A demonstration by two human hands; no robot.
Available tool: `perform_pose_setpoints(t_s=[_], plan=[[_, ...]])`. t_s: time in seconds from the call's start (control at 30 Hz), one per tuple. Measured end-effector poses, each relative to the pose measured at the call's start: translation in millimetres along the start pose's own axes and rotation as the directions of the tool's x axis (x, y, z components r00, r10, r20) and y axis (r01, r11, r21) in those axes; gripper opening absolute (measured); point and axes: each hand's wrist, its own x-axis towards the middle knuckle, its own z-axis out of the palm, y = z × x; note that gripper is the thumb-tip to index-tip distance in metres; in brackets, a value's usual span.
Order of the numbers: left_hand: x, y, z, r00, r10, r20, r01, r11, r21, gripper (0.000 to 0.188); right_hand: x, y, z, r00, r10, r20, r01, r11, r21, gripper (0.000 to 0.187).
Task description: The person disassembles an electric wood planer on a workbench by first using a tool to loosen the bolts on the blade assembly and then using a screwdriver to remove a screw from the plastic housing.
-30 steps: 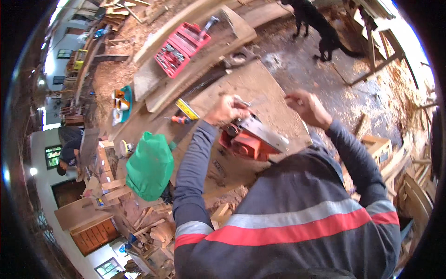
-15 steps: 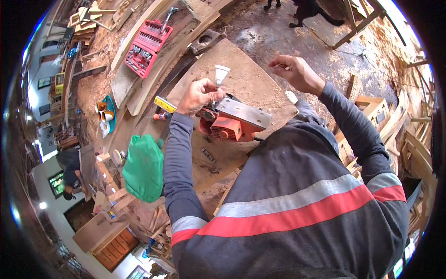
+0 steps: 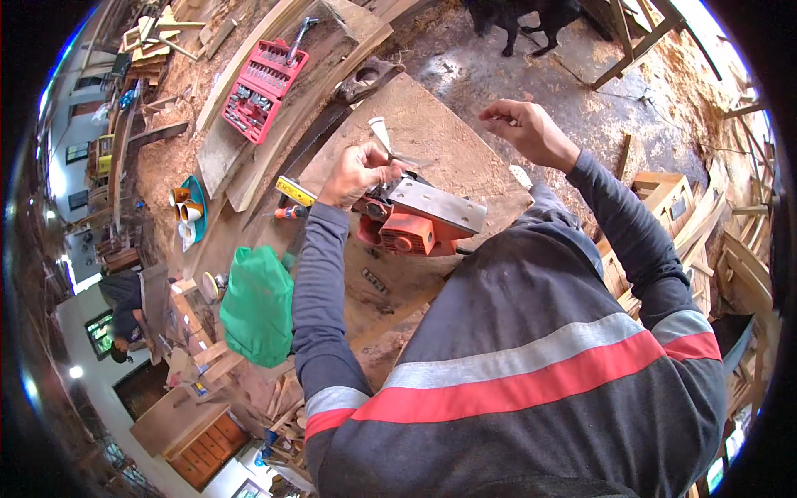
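Observation:
My left hand point(image 3: 363, 176) is closed around a small tool, with a white flared end point(image 3: 379, 133) standing up above the fingers. A thin grey pointed piece point(image 3: 418, 161) sticks out at the right of the fingers; I cannot make out what kind of tool it is. Right below this hand, a red electric planer point(image 3: 404, 236) lies upside down, its metal sole facing up, on a dusty wooden board point(image 3: 452, 124). My right hand point(image 3: 531, 133) hovers over the board's right edge, fingers loosely bent and apart, holding nothing.
Left of my left hand lie a yellow level point(image 3: 295, 191) and an orange-handled screwdriver point(image 3: 291, 212). A red socket-set case point(image 3: 266, 87) rests on planks. Beside my left forearm is a green bag point(image 3: 257, 307); cups stand on a teal tray point(image 3: 198, 199). A black dog point(image 3: 540, 18) is on the floor.
The white flared end has tipped left and turned narrower, and the grey pointed piece now shows. My right hand stays almost still. The dog has moved left.

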Motion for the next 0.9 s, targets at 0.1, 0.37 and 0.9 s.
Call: perform_pose_setpoints(t_s=[0.1, 0.37, 0.9], plan=[[-2, 26, 9, 0.991, -0.126, 0.054, 0.131, 0.986, -0.102, 0.04, 2, -2, -3, 1.0, 0.012, 0.011, -0.012, 1.0, -0.024, 0.025], [-2, 13, -4, 0.964, -0.15, 0.219, 0.191, 0.965, -0.18, 0.036, 11, -9, -4, 1.0, -0.028, -0.002, 0.028, 0.999, -0.02, 0.024], [-1, 15, 6, 0.999, -0.02, 0.045, 0.028, 0.98, -0.198, 0.027, 12, -4, 4, 0.999, 0.012, 0.05, -0.013, 1.0, 0.005, 0.022]])
